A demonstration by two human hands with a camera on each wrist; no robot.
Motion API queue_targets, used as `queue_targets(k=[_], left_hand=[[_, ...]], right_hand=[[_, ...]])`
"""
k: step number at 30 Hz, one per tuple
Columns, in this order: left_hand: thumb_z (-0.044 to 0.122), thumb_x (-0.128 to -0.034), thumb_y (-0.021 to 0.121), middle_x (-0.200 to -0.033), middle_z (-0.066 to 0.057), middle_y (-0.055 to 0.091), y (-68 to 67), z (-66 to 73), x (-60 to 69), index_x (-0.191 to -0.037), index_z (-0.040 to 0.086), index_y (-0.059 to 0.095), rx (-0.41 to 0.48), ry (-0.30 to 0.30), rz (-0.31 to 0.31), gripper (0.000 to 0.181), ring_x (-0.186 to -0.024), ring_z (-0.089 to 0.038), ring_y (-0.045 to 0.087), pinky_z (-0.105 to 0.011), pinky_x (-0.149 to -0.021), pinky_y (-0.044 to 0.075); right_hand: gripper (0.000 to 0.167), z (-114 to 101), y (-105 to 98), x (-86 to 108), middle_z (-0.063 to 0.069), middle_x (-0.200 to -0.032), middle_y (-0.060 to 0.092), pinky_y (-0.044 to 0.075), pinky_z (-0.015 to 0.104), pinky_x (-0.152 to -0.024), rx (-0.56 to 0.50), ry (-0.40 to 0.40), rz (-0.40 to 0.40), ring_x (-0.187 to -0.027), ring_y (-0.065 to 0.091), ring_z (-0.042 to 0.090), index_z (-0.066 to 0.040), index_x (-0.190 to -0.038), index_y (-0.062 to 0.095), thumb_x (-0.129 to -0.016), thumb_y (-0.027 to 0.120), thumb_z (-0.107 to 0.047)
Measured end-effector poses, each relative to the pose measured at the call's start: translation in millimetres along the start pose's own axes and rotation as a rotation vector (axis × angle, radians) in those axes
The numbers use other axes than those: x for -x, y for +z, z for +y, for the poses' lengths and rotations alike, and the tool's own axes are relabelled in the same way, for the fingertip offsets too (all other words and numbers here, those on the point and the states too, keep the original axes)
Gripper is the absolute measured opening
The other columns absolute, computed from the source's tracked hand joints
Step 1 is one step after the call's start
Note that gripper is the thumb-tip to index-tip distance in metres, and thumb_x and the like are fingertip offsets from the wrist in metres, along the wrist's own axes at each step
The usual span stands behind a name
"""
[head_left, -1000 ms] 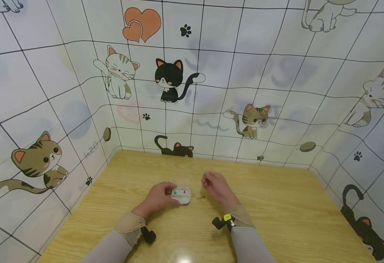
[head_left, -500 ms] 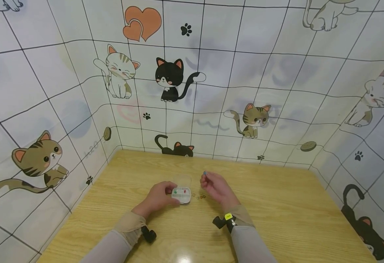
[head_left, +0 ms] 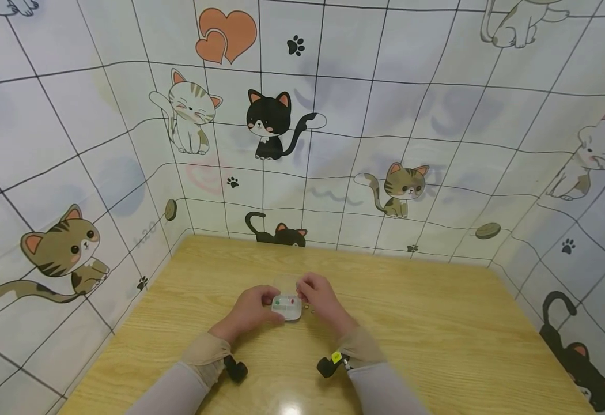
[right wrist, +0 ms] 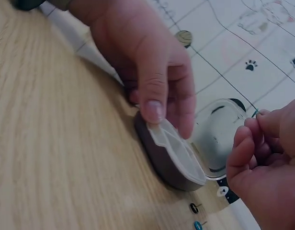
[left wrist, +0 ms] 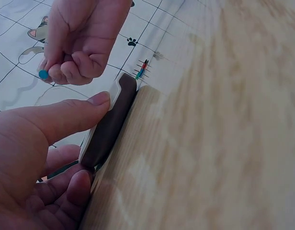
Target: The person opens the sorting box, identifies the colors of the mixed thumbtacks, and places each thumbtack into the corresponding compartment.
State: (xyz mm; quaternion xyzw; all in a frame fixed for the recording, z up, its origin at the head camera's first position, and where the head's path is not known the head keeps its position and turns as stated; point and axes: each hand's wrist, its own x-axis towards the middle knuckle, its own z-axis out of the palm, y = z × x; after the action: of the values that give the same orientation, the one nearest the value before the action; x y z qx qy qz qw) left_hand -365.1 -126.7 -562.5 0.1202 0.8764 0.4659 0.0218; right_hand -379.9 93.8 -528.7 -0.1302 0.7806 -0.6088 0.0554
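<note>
My left hand (head_left: pixel 253 308) grips the left end of a small compartment box (head_left: pixel 287 316), thumb on its rim and fingers at its far side. It is white inside and dark brown outside, with its clear lid (right wrist: pixel 217 134) swung open behind. A green piece (head_left: pixel 278 302) and a red piece (head_left: pixel 292 301) lie in separate back compartments. My right hand (head_left: pixel 320 297) pinches a blue thumbtack (left wrist: pixel 43 74) between thumb and index finger, just above the box's back right corner. The other right fingers are curled in.
On the wood table (head_left: pixel 427 323), several loose thumbtacks lie right of the box, partly hidden by my right hand; a black thumbtack (right wrist: pixel 194 208) and a teal thumbtack (right wrist: pixel 198 225) show in the right wrist view. A cat-print sheet (head_left: pixel 333 190) walls the table's back and sides.
My right hand has moved left with the blue thumbtack, from beyond the loose thumbtacks to the box's back right corner. The left hand and the box have stayed in place.
</note>
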Motion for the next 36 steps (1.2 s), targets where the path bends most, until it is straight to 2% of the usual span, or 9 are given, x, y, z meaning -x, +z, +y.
queue_targets(k=[5,12,19,24,36], left_hand=[[0.029,-0.0731,0.099,-0.115,-0.001,0.074,0.2,-0.7,0.3,-0.125,0.01,0.075,-0.009,0.009,0.002,0.06,-0.1,-0.015,0.063,-0.035,-0.09,0.053],[0.029,-0.073,0.099,-0.116,-0.002,0.074,-0.4,0.3,1.8,-0.124,0.011,0.075,-0.014,0.018,0.007,0.059,-0.102,-0.015,0.063,-0.034,-0.091,0.053],[0.026,-0.0736,0.098,-0.117,-0.003,0.075,-0.8,1.4,2.5,-0.125,0.01,0.075,-0.021,0.03,0.007,0.058,-0.102,-0.015,0.064,-0.033,-0.091,0.053],[0.024,-0.0741,0.098,-0.116,-0.003,0.075,-0.4,1.5,1.9,-0.124,0.009,0.074,-0.027,0.042,0.007,0.057,-0.102,-0.015,0.065,-0.033,-0.091,0.054],[0.026,-0.0744,0.098,-0.116,-0.003,0.076,-0.3,-0.5,1.9,-0.124,0.009,0.075,-0.023,0.049,0.014,0.057,-0.102,-0.015,0.067,-0.033,-0.09,0.056]], right_hand=[[0.017,-4.4,7.8,6.6,0.005,-0.087,0.064,0.049,0.025,-0.074,0.237,-0.11,-0.036,-0.081,0.058,0.014,-0.004,-0.098,0.066,-0.11,0.057,-0.013],[0.013,-4.0,15.6,8.1,0.001,-0.092,0.065,0.048,0.025,-0.075,0.378,-0.115,-0.062,-0.085,0.056,0.013,-0.01,-0.097,0.067,-0.108,0.06,-0.012],[0.013,2.3,24.2,8.6,0.001,-0.092,0.07,0.051,0.027,-0.079,0.556,-0.222,-0.079,-0.085,0.058,0.01,-0.011,-0.092,0.069,-0.104,0.066,-0.008],[0.013,2.9,27.6,9.8,0.0,-0.092,0.07,0.05,0.027,-0.078,0.583,-0.243,-0.073,-0.085,0.058,0.01,-0.012,-0.09,0.069,-0.102,0.068,-0.008],[0.015,1.0,27.2,11.8,-0.002,-0.088,0.071,0.049,0.023,-0.072,0.523,-0.233,-0.063,-0.079,0.056,0.008,-0.013,-0.088,0.072,-0.102,0.07,-0.009]])
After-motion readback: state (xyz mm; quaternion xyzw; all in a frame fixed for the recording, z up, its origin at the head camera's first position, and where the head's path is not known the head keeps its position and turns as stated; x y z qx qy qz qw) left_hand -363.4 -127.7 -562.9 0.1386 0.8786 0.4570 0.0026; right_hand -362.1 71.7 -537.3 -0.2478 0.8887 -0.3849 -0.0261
